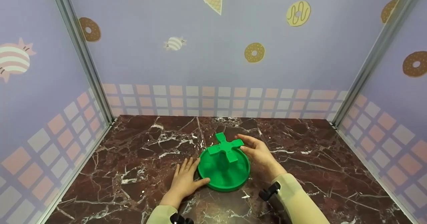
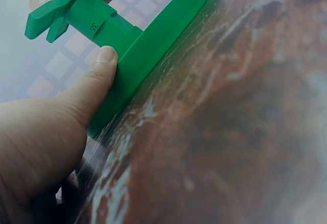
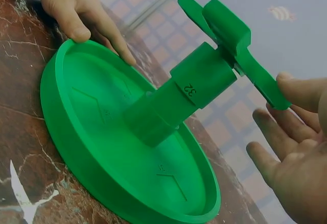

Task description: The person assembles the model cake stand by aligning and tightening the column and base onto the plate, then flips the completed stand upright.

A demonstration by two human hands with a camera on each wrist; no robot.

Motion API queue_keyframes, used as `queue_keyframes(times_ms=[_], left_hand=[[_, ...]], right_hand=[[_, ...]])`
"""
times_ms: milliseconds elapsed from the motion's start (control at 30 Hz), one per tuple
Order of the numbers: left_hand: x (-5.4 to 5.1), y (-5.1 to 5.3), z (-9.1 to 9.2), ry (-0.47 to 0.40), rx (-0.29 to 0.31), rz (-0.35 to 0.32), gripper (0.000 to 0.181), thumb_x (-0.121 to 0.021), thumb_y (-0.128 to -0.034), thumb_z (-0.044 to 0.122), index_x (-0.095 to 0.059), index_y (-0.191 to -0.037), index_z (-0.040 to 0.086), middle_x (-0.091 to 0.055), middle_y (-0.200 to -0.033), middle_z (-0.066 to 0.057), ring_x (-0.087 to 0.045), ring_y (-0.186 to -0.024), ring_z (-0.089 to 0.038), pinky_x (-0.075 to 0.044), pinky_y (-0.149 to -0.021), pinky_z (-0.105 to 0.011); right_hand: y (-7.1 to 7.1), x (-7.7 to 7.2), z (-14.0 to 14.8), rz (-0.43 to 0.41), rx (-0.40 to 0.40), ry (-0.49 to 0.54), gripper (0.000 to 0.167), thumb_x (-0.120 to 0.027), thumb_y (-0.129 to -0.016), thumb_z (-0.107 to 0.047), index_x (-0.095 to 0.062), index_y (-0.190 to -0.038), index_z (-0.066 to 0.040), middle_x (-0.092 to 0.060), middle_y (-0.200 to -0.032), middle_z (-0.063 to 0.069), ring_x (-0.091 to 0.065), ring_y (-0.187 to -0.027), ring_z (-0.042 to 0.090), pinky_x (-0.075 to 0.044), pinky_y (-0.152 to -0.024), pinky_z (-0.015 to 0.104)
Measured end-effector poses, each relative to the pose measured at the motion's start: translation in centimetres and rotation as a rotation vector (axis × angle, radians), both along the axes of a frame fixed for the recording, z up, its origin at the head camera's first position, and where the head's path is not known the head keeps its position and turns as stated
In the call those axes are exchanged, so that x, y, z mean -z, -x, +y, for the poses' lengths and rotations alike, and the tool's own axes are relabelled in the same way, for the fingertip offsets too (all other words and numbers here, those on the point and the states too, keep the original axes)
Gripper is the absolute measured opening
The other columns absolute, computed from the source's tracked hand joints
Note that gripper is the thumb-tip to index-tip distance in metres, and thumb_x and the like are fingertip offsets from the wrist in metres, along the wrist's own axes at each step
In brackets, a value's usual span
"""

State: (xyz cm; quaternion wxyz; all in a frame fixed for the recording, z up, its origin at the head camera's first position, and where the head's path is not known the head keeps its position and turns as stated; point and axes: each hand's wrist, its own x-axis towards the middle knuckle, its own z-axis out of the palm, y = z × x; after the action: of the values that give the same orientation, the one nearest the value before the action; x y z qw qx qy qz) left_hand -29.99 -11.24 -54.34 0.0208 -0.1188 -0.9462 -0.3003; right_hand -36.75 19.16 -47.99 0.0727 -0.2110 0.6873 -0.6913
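Observation:
A green round dish (image 1: 224, 180) with a raised rim lies on the table. From its centre rises a stepped green post (image 3: 179, 96), topped by a four-armed green knob (image 1: 226, 147). The left hand (image 1: 185, 180) rests at the dish's left side, thumb on the rim and fingers spread along the edge; its thumb shows large in the left wrist view. At the knob's right arm is the right hand (image 1: 260, 152), thumb touching the arm's end, other fingers loosely extended; whether they touch the knob's far side cannot be told. Marks "32" (image 3: 189, 90) and "35" (image 2: 94, 27) show on the post.
The dish stands on a dark red marbled tabletop (image 1: 133, 150) with white veins. Printed lilac panels (image 1: 213, 64) enclose it at the back and both sides, with metal posts (image 1: 83, 57) at the corners.

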Motion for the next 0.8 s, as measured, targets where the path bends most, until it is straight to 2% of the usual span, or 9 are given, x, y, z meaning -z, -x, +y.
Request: queue_keyframes(times_ms=[167, 400, 533, 633, 800], left_hand=[[0.0, 0.0, 0.1, 0.013, 0.002, 0.012, 0.096, -0.069, -0.088, 0.064, -0.036, -0.161, 0.011, -0.03, -0.167, -0.025, -0.02, -0.157, -0.047, -0.008, -0.128, -0.07], [0.0, 0.0, 0.0, 0.007, -0.005, -0.011, 0.096, -0.069, -0.0885, 0.064, -0.035, -0.162, 0.013, -0.028, -0.168, -0.022, -0.018, -0.159, -0.045, -0.006, -0.129, -0.067], [0.0, 0.0, 0.0, 0.014, -0.001, -0.01, 0.097, -0.069, -0.088, 0.065, -0.035, -0.162, 0.012, -0.028, -0.168, -0.023, -0.018, -0.158, -0.045, -0.006, -0.129, -0.068], [0.0, 0.1, 0.0, 0.022, -0.001, -0.006, 0.098, -0.068, -0.0875, 0.066, -0.035, -0.162, 0.012, -0.028, -0.168, -0.023, -0.019, -0.158, -0.045, -0.007, -0.129, -0.068], [-0.1, 0.1, 0.0, 0.024, -0.001, -0.005, 0.098, -0.068, -0.0877, 0.066, -0.035, -0.162, 0.012, -0.029, -0.168, -0.023, -0.019, -0.158, -0.045, -0.007, -0.129, -0.067]], right_hand=[[-0.1, 0.1, 0.1, -0.028, 0.01, 0.043, 0.059, -0.063, -0.099, 0.002, -0.039, -0.152, 0.013, -0.055, -0.15, 0.024, -0.068, -0.115, 0.004, -0.06, -0.096, 0.025], [-0.5, 0.3, 0.7, 0.033, 0.029, -0.049, 0.055, -0.065, -0.098, 0.001, -0.045, -0.146, 0.016, -0.052, -0.147, 0.034, -0.07, -0.109, 0.003, -0.062, -0.089, 0.023], [-0.8, 0.4, 1.1, 0.039, 0.031, -0.08, 0.053, -0.069, -0.095, 0.001, -0.05, -0.143, 0.016, -0.067, -0.136, 0.019, -0.072, -0.103, 0.006, -0.064, -0.085, 0.027], [-0.9, 0.4, 1.3, 0.055, 0.026, -0.116, 0.052, -0.071, -0.094, 0.0, -0.053, -0.141, 0.014, -0.072, -0.129, 0.012, -0.072, -0.101, 0.004, -0.064, -0.083, 0.027], [-1.1, 0.1, 1.2, 0.079, 0.028, -0.18, 0.05, -0.073, -0.092, -0.002, -0.058, -0.139, 0.01, -0.068, -0.133, 0.023, -0.071, -0.099, 0.003, -0.064, -0.085, 0.028]])
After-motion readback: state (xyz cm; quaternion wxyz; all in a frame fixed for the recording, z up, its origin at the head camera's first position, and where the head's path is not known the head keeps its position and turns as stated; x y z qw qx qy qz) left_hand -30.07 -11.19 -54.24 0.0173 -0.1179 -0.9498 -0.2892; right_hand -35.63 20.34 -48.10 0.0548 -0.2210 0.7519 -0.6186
